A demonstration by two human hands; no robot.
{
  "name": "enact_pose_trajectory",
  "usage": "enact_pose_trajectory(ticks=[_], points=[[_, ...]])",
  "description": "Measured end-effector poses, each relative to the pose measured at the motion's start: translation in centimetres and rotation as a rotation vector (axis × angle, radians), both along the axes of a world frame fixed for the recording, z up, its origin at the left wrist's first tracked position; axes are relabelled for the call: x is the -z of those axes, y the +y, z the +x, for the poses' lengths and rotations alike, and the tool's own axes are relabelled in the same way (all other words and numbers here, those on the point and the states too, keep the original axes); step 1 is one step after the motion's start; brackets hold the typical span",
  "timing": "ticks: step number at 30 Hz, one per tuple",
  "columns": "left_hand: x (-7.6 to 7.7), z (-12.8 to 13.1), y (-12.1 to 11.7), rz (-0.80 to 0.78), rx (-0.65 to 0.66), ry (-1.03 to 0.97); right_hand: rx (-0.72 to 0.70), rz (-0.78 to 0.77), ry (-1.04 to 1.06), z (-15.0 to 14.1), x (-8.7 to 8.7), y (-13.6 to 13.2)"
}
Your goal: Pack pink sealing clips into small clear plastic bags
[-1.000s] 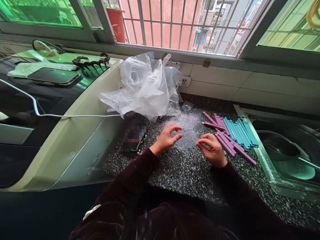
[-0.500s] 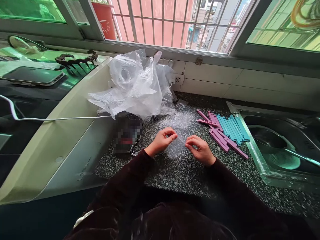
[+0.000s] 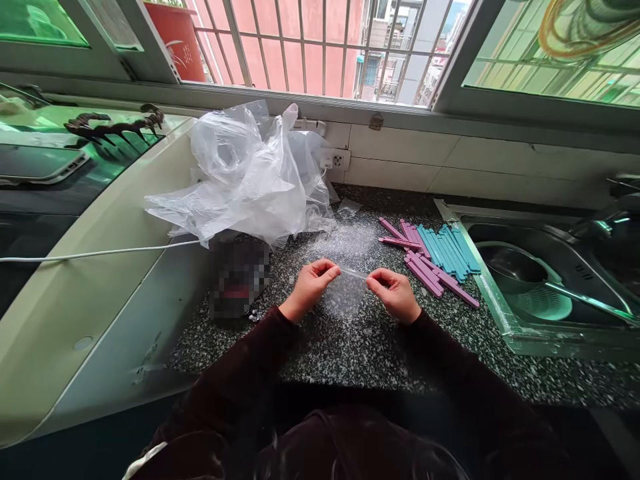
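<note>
A small clear plastic bag (image 3: 345, 293) is stretched by its upper edge between my two hands, above the speckled counter (image 3: 350, 360). My left hand (image 3: 311, 288) pinches one top corner between thumb and fingers. The opposite corner is pinched by my right hand (image 3: 395, 292). See-through as it is, the bag shows no contents that I can make out. To the right of my right hand lie several pink sticks (image 3: 424, 275) and several teal sticks (image 3: 447, 252), side by side in a loose pile.
Crumpled clear plastic bags (image 3: 250, 180) heap up at the back left, beside a white cable (image 3: 100, 255). A blurred-out dark object (image 3: 237, 277) lies left of my left hand. On the right, a sink (image 3: 493, 320) holds a pan (image 3: 515, 263). A wall socket (image 3: 338, 161) is behind.
My left hand came from open to a pinch on the bag's other corner. Both hands now hold its edge taut and level. The view has turned to the right.
</note>
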State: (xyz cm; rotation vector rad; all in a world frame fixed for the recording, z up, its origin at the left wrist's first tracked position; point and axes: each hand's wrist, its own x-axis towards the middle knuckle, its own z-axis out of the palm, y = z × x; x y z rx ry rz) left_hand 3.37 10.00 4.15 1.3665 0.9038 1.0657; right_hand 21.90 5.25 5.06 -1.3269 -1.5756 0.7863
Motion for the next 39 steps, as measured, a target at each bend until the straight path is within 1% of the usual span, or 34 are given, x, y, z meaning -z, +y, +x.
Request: enact_pose_trajectory(ticks=[3, 6, 10, 12, 15, 17, 21, 24, 29, 34, 39], points=[[-0.2, -0.1, -0.1, -0.011, 0.064, 0.035, -0.074, 0.004, -0.070, 0.6, -0.7, 0.0], [-0.6, -0.1, -0.2, 0.018, 0.105, 0.079, -0.143, -0.020, -0.118, 1.0, -1.2, 0.1], [-0.6, 0.4, -0.6, 0.066, 0.056, 0.132, -0.170, -0.061, -0.111, 0.6, -1.1, 0.1], [-0.4, 0.7, -0.9, 0.105, 0.018, 0.156, -0.156, -0.054, -0.124, 0.2, -0.8, 0.1], [0.0, 1.0, -1.2, 0.160, -0.022, 0.181, -0.121, -0.003, -0.134, -0.2, -0.5, 0.0], [0.0, 1.0, -1.2, 0.154, -0.023, 0.181, -0.118, 0.027, -0.142, -0.2, -0.5, 0.0], [-0.3, 0.9, -1.1, 0.085, 0.063, 0.190, -0.130, 0.054, -0.174, -0.1, -0.5, 0.0], [-0.5, 0.9, -1.1, 0.082, 0.130, 0.215, -0.132, 0.052, -0.182, -0.1, -0.5, -0.1], [-0.5, 0.7, -0.9, 0.090, 0.108, 0.190, -0.061, 0.085, -0.144, -0.1, -0.5, -0.1], [-0.5, 0.6, -0.8, 0.040, 0.171, 0.214, -0.062, 0.093, -0.172, -0.1, -0.5, -0.1], [-1.0, 0.5, -1.0, 0.085, 0.153, 0.244, -0.053, 0.093, -0.178, -0.1, -0.5, -0.2]])
